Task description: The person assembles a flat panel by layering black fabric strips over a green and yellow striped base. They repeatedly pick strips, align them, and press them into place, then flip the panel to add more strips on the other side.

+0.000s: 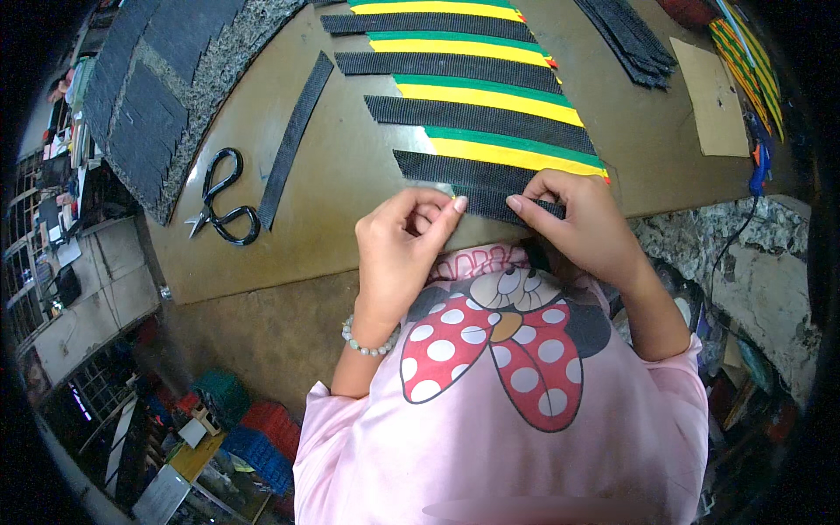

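Close to the table's front edge, a short black webbing strip (494, 205) lies between my two hands. My left hand (394, 241) pinches its left end between thumb and index finger. With thumb and curled fingers, my right hand (582, 219) grips the right end. Just beyond, several black webbing strips (490, 168) run side by side, slanted at their ends. Green and yellow ribbon (507, 149) shows in bands between them, with small red bits along the right edge. What lies under the strip in my fingers is hidden.
Black-handled scissors (226, 197) and a loose black strip (297, 140) lie to the left. A dark board (201, 96) carries stacked black pieces. At right are a pile of black strips (626, 39), cardboard (710, 96), coloured ribbons (748, 70) and a blue-handled corded tool (759, 171).
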The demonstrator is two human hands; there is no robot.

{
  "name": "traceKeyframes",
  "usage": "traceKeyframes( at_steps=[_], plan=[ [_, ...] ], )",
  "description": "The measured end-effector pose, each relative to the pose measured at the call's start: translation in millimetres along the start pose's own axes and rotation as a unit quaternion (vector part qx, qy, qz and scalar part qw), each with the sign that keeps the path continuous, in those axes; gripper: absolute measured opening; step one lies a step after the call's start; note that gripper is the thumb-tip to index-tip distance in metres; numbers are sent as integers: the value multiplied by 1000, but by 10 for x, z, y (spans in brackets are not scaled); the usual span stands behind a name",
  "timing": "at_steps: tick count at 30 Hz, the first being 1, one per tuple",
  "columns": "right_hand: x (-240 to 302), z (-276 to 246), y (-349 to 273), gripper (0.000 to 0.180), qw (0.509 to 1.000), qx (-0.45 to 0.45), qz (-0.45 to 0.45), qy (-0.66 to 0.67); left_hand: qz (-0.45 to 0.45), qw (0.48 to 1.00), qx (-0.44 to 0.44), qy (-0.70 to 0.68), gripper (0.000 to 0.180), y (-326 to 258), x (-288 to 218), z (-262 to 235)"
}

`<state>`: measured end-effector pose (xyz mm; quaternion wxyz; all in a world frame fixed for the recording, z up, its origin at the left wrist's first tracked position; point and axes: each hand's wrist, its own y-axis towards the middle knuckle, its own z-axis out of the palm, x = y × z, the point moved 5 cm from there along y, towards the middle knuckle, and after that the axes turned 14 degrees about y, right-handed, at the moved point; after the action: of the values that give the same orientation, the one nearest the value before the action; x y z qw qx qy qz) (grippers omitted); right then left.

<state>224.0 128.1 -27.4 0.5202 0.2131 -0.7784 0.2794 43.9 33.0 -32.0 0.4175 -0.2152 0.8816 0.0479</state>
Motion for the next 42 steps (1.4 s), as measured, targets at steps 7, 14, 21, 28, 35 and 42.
traceKeyframes(
  at_steps=[7, 14, 21, 28, 35, 42],
  plan=[
    [-53, 20, -33, 25, 1000, -18, 9, -17, 183, 961, -103, 179, 18, 5, -113, -138],
    [-41, 21, -7, 23, 999, -11, -11, -33, 165, 964, -62, 200, 23, -4, -91, 0],
    [-16, 8, 15, 25, 1000, -3, -21, -21, 159, 963, -64, 207, 23, 5, -64, 33],
    [-6, 20, 11, 27, 999, -7, 10, -39, 173, 957, -74, 222, 24, 6, -84, 44],
    [-47, 29, 1, 25, 999, -7, 13, -36, 144, 960, -75, 226, 24, 12, -103, 63],
    [-42, 42, -33, 24, 998, -22, -16, -61, 178, 957, -56, 223, 24, -9, -168, 85]
  ],
)
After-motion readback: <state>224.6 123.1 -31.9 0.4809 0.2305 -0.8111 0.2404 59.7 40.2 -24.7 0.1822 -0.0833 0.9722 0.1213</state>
